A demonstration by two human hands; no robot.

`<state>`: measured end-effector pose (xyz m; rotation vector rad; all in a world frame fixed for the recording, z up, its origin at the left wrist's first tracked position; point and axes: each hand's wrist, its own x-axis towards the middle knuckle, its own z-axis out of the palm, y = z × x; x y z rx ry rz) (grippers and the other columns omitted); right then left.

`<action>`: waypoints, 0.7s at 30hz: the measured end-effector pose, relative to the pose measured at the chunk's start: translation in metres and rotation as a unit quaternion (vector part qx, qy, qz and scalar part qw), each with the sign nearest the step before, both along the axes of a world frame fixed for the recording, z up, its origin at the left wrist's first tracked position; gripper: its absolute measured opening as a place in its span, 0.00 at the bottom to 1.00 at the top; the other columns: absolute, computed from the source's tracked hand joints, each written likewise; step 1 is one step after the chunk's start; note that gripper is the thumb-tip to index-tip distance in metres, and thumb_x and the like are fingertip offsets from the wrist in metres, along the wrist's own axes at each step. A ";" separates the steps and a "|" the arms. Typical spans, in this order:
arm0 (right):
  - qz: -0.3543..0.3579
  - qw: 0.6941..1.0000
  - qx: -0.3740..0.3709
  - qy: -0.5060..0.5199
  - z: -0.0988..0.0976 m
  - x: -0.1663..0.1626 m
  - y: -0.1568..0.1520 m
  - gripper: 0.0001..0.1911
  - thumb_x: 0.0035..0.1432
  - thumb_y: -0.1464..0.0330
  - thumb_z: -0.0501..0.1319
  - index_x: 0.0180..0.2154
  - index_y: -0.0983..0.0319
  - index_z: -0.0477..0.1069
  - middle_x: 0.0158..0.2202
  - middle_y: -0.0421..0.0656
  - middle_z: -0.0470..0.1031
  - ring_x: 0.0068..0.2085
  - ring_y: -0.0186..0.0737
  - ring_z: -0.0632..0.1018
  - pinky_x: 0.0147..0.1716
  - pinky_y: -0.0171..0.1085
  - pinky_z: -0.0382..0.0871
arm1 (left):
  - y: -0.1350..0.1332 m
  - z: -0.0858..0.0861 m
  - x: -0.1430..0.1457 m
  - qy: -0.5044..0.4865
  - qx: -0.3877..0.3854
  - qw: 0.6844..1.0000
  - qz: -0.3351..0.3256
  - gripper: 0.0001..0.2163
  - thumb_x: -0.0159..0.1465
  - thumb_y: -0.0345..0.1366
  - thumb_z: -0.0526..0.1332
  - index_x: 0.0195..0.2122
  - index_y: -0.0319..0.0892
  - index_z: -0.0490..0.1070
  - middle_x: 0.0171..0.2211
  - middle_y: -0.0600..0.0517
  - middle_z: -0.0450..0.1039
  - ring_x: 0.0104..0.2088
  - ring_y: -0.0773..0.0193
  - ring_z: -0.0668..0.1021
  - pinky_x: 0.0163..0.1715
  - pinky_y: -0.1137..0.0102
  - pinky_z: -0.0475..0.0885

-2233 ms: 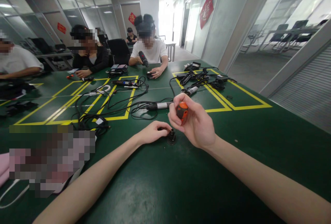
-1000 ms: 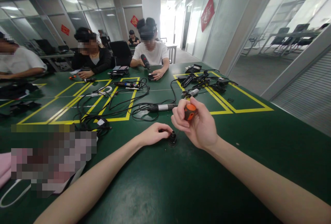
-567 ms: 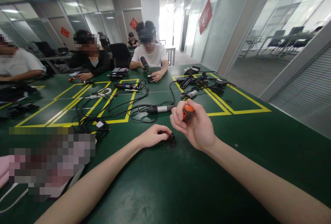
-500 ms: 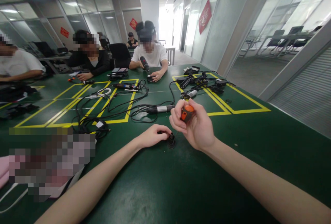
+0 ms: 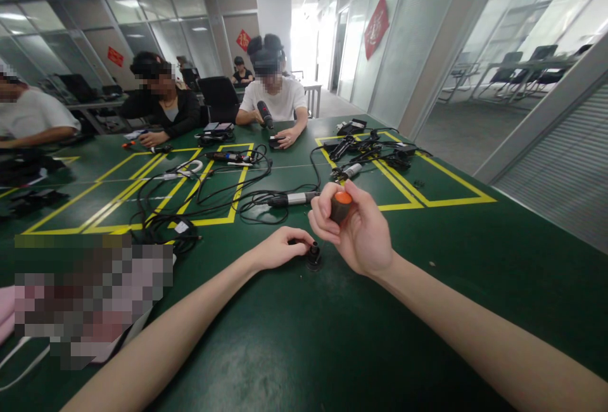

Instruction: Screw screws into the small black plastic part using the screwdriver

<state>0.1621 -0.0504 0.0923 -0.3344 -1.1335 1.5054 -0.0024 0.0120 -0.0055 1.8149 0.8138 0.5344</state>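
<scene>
Well, we are looking over a dark green surface [image 5: 332, 342] marked with yellow tape lines [image 5: 451, 198] that form rectangles in its far half. Black cables [image 5: 209, 191] loop across those rectangles, and a black and silver tool [image 5: 292, 198] lies among them just beyond our hands. At the far edge sit other people, one in a white shirt [image 5: 278, 98] holding a dark tool. The room has glass walls [image 5: 427, 38] on the right, a red sign [image 5: 377, 21] on one pane, and strip lights overhead.

Near the middle of the surface stands a small black part [image 5: 313, 255], short and round with a wider base. Our left hand [image 5: 278, 249] lies flat beside it, its fingers pinched against the part's left side. Our right hand [image 5: 363, 238] hovers just above and right of it, fingers clenched around a screwdriver [image 5: 340, 205]. The screwdriver has a stubby dark handle with an orange cap; its shaft is hidden by the hand.
</scene>
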 end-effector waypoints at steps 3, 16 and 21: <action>0.006 1.000 0.003 0.006 -0.001 0.001 -0.001 0.15 0.62 0.55 0.59 0.31 0.59 0.65 0.18 0.33 0.58 0.19 0.31 0.55 0.20 0.33 0.48 | 0.000 0.000 0.000 0.000 0.001 1.000 0.000 0.14 0.56 0.30 0.60 0.40 0.38 0.82 0.39 0.51 0.84 0.41 0.58 0.80 0.50 0.66 0.73; -0.001 1.000 -0.005 0.011 -0.002 0.000 0.000 0.18 0.62 0.53 0.59 0.29 0.60 0.67 0.18 0.33 0.57 0.19 0.30 0.55 0.18 0.32 0.46 | 0.000 -0.001 0.000 0.000 -0.005 1.000 0.002 0.14 0.56 0.31 0.60 0.41 0.38 0.82 0.39 0.50 0.84 0.41 0.58 0.81 0.51 0.66 0.73; 0.001 1.000 0.013 0.011 -0.002 0.002 -0.001 0.12 0.61 0.58 0.60 0.32 0.58 0.64 0.20 0.34 0.63 0.18 0.31 0.59 0.19 0.33 0.51 | -0.001 0.000 0.000 -0.005 -0.001 1.000 0.000 0.12 0.56 0.30 0.60 0.38 0.38 0.82 0.38 0.50 0.83 0.41 0.58 0.81 0.50 0.66 0.74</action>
